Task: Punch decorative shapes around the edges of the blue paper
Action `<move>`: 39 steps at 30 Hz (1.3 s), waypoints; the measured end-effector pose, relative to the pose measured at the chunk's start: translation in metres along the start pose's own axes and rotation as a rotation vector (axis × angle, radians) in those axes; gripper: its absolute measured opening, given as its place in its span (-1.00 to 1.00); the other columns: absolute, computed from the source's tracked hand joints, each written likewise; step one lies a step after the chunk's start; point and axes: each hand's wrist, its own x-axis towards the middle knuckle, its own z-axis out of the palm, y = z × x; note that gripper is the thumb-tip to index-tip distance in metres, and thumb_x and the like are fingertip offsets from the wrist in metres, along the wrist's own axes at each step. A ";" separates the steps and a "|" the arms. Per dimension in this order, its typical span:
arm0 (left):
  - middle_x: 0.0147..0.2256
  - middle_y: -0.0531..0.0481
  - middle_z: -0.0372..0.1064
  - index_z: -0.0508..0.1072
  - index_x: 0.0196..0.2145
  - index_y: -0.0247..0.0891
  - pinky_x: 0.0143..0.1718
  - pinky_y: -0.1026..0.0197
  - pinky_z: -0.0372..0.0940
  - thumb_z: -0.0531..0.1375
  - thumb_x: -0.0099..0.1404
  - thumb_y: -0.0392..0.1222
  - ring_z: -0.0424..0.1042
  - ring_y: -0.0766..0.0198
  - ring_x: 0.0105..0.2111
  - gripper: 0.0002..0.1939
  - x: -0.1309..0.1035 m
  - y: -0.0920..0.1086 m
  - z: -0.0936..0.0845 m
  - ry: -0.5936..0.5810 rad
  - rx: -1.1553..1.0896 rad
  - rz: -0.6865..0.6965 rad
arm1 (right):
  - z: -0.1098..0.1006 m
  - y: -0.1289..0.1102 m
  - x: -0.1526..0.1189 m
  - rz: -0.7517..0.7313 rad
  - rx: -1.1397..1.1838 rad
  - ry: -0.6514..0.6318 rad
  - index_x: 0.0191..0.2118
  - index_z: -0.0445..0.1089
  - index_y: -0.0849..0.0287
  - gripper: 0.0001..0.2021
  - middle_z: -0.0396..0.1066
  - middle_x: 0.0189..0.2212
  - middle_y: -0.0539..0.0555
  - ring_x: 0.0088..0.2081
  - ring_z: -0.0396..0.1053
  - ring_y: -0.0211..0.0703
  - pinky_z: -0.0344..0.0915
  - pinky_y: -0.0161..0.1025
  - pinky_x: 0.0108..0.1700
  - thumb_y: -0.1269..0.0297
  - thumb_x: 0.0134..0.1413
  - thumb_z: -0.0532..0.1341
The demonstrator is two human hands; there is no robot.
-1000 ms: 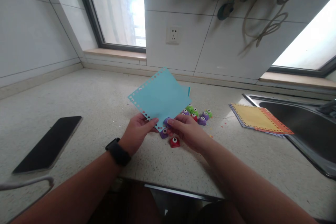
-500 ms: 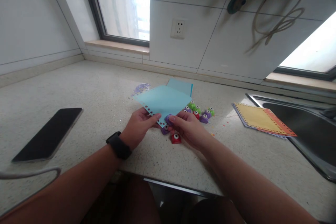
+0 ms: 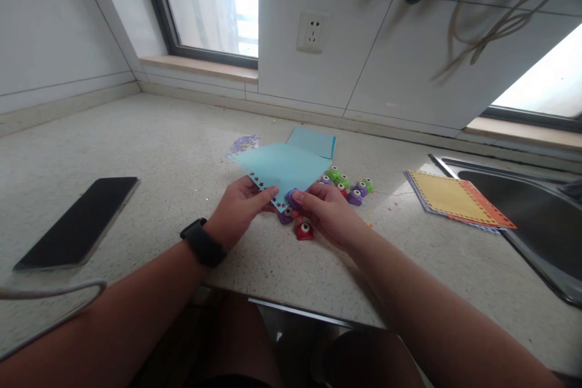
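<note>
A light blue sheet of paper (image 3: 284, 167) is pinched along its near left edge by my left hand (image 3: 240, 207). Small shapes are punched in a row along that edge. My right hand (image 3: 328, 213) grips a purple craft punch (image 3: 293, 197) at the sheet's near corner, thumb on top. Just under the corner, another purple punch (image 3: 285, 216) is partly hidden, and a red punch (image 3: 304, 231) stands on the counter. Several more green, red and purple punches (image 3: 355, 196) cluster beyond my right hand.
Light blue sheets (image 3: 313, 140) lie behind the held one. Purple paper bits (image 3: 244, 144) are piled to their left. A dark tablet-like slab (image 3: 77, 221) rests at left. Punched yellow and orange sheets (image 3: 448, 194) overlap the rim of the sink (image 3: 536, 224) at right.
The whole view has shifted slightly, with the scene a little higher in the picture. Both hands keep their hold on the paper and the purple punch, almost unmoved.
</note>
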 end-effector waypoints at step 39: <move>-0.35 -0.01 0.55 0.55 -0.23 -0.31 -0.43 0.24 0.47 0.44 0.12 -0.15 0.51 0.30 -0.46 -0.71 -0.002 0.005 0.005 0.044 0.069 -0.018 | 0.000 -0.002 -0.002 -0.048 -0.073 -0.013 -0.30 0.47 0.26 -0.66 0.49 -0.47 0.08 -0.56 0.33 -0.30 0.28 -0.34 -0.59 0.05 0.04 0.41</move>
